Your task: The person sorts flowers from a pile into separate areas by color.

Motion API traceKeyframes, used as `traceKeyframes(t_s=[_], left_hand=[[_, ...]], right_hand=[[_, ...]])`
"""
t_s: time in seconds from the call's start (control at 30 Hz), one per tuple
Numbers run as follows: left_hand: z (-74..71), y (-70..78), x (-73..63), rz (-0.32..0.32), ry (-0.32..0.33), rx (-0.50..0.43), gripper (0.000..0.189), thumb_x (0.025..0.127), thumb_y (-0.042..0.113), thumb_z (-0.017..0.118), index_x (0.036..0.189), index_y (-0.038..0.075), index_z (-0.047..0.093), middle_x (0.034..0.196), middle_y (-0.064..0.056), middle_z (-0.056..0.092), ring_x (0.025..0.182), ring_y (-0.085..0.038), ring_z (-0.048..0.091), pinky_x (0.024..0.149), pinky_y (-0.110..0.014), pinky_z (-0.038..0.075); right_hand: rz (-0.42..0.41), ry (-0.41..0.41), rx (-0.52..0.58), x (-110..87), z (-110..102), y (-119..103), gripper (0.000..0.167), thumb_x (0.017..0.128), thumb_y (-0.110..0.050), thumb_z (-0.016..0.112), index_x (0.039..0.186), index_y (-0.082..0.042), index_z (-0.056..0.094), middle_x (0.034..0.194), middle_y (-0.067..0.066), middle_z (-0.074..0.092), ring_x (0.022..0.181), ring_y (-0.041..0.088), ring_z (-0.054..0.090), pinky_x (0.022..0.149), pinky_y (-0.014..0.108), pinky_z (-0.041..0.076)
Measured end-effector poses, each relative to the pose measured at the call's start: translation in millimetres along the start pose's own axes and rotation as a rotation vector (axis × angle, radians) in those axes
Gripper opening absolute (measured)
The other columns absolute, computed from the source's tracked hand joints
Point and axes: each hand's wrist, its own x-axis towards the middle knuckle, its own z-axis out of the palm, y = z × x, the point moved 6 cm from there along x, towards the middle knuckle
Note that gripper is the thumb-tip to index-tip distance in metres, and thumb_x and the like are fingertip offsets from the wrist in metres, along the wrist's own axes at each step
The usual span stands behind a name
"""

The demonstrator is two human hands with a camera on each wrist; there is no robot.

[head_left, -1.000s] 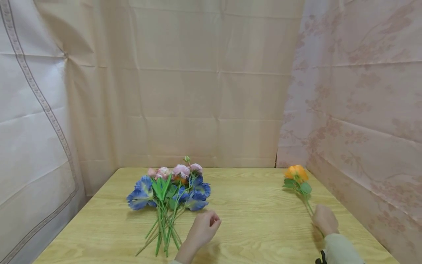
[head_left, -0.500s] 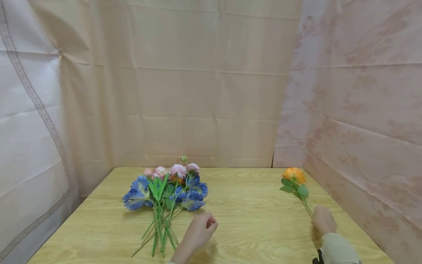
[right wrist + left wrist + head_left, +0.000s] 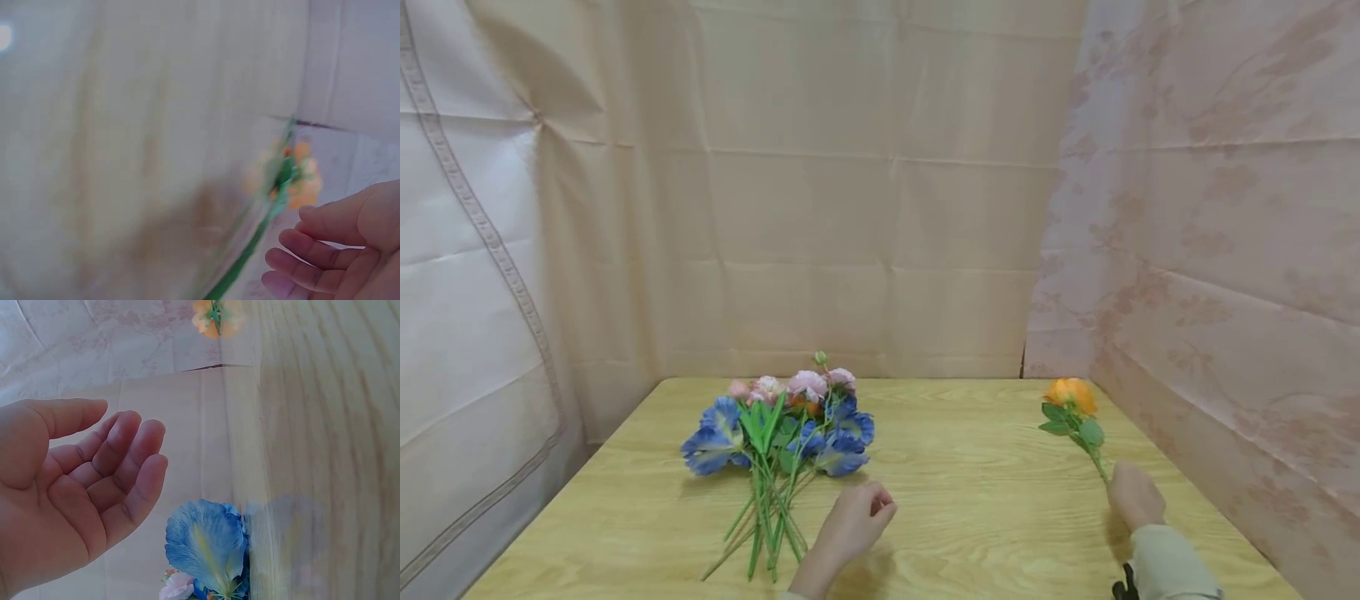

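L hand (image 3: 853, 521) over near part of the table (image 3: 962, 467), just left of its middle, w/ wrist bare; thumb fairly straight, apart from the loosely bent fingers, palm side facing the L wrist cam. R hand (image 3: 1137, 496) nr the table's right side, thumb tip close to forefinger, fingers slack & gently bent (pale sleeve (image 3: 1172, 562) down to abt the wrist).

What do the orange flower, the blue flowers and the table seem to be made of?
The orange flower is probably cloth: matt petals, though texture can't be seen. The blue flowers also look like matt cloth, with ruffled, finely creased petals. The table is probably wood or wood-look laminate, slightly glossy: it shows grain and a flower's reflection.
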Motion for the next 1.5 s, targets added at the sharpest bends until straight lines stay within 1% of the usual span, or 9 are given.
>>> traceKeyframes(t_s=[0.2,0.3,0.43,0.53,0.67,0.83,1.17,1.37,1.5], left_hand=[[-0.1,4.3,2.4,0.006,0.004,-0.026,0.01,0.085,0.015,0.06,0.077,0.009,0.059,0.06,0.009,0.046,0.053,-0.004,0.04,0.049,-0.022,0.036],[0.1,4.5,3.8,0.0,0.013,-0.017,0.01,0.084,0.015,0.06,0.076,0.009,0.059,0.059,0.009,0.044,0.053,-0.004,0.04,0.049,-0.022,0.036],[-0.9,3.8,4.2,-0.011,0.021,-0.006,0.01,0.084,0.014,0.06,0.076,0.009,0.06,0.06,0.009,0.045,0.054,-0.005,0.041,0.05,-0.023,0.036],[-3.3,3.4,4.0,-0.02,0.037,0.01,0.009,0.084,0.014,0.06,0.076,0.009,0.06,0.061,0.008,0.046,0.055,-0.005,0.041,0.05,-0.023,0.036],[-10.0,1.7,4.8,-0.036,0.082,0.047,0.009,0.083,0.013,0.061,0.076,0.009,0.06,0.061,0.008,0.047,0.054,-0.006,0.042,0.049,-0.023,0.036],[-23.3,-6.0,3.9,-0.066,0.167,0.091,0.007,0.082,0.011,0.061,0.076,0.007,0.061,0.063,0.006,0.05,0.055,-0.008,0.044,0.05,-0.024,0.037],[-69.9,-49.2,-9.4,-0.302,0.416,0.199,0.011,0.073,-0.003,0.06,0.063,0.002,0.057,0.057,-0.002,0.052,0.048,-0.013,0.046,0.044,-0.026,0.039],[-81.9,-80.6,-19.6,-0.531,0.367,0.219,0.027,0.076,-0.005,0.055,0.053,0.006,0.047,0.05,-0.002,0.042,0.043,-0.014,0.035,0.04,-0.026,0.03],[-84.3,-86.4,-22.2,-0.558,0.355,0.268,0.023,0.076,-0.005,0.058,0.055,0.005,0.054,0.057,-0.005,0.053,0.049,-0.017,0.045,0.043,-0.029,0.036]], right_hand=[[-0.037,-0.003,0.017,1.2,-15,-23,0.014,0.078,0.003,0.044,0.066,-0.001,0.048,0.064,0.015,0.05,0.06,0.029,0.052,0.047,0.042,0.041],[-0.052,-0.04,0.018,0.7,-20,-38,0.012,0.083,-0.002,0.05,0.081,0.008,0.056,0.078,0.023,0.057,0.063,0.029,0.053,0.05,0.039,0.042],[-0.082,-0.073,0.069,-4.1,-21,-59,0.024,0.086,-0.007,0.05,0.065,0.004,0.05,0.057,0.012,0.047,0.049,0.016,0.037,0.045,0.028,0.032],[-0.146,-0.041,0.089,-10.5,-23,-75,0.023,0.086,-0.009,0.053,0.064,-0.001,0.053,0.056,0.01,0.049,0.049,0.021,0.047,0.045,0.032,0.04],[-0.227,-0.018,0.081,-18.4,-27,-93,0.029,0.085,-0.012,0.057,0.097,0.014,0.06,0.094,0.029,0.059,0.084,0.042,0.057,0.068,0.048,0.047],[-0.271,-0.049,0.104,-25.4,-28,-113,0.033,0.086,-0.019,0.057,0.097,0.012,0.06,0.089,0.023,0.062,0.082,0.037,0.058,0.067,0.046,0.047],[-0.328,-0.064,0.152,-34.4,-24,-136,0.033,0.085,-0.022,0.06,0.094,0.01,0.062,0.084,0.016,0.063,0.076,0.029,0.059,0.064,0.041,0.048],[-0.359,-0.062,0.162,-37.3,-20,-143,0.03,0.084,-0.02,0.061,0.091,0.009,0.063,0.08,0.012,0.063,0.072,0.026,0.058,0.062,0.039,0.047],[-0.371,-0.074,0.16,-38.6,-18,-147,0.03,0.085,-0.022,0.061,0.091,0.008,0.063,0.079,0.009,0.063,0.072,0.024,0.058,0.062,0.039,0.047]])
